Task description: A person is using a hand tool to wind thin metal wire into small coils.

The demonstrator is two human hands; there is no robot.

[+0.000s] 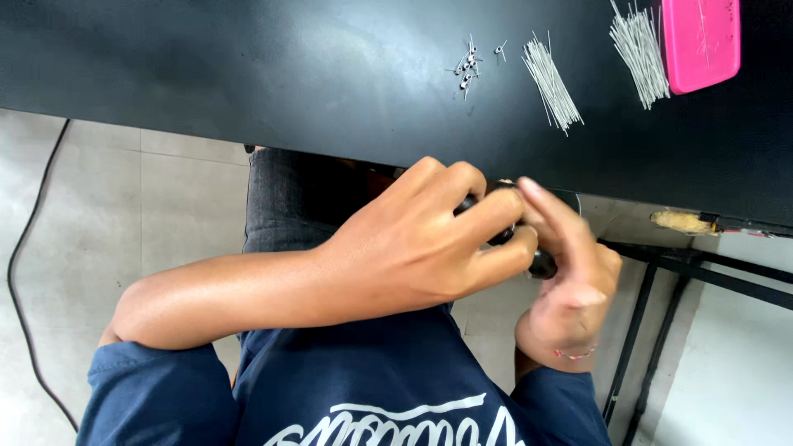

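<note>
My left hand (pixel 421 239) is curled around a small black tool (pixel 541 264), held below the near edge of the black table (pixel 248 74) above my lap. Facing it, my right hand (pixel 570 285) has its fingers on the same black tool from the other side. Most of the tool is hidden under my fingers. On the table beyond my hands lie a small cluster of bent wire pieces (pixel 468 68), a bundle of straight thin wires (pixel 553 83) and a second bundle of wires (pixel 640 51).
A pink tray (pixel 700 41) sits at the table's far right beside the second wire bundle. A black cable (pixel 25 248) runs over the tiled floor at left. Black metal table legs (pixel 652 322) stand at right.
</note>
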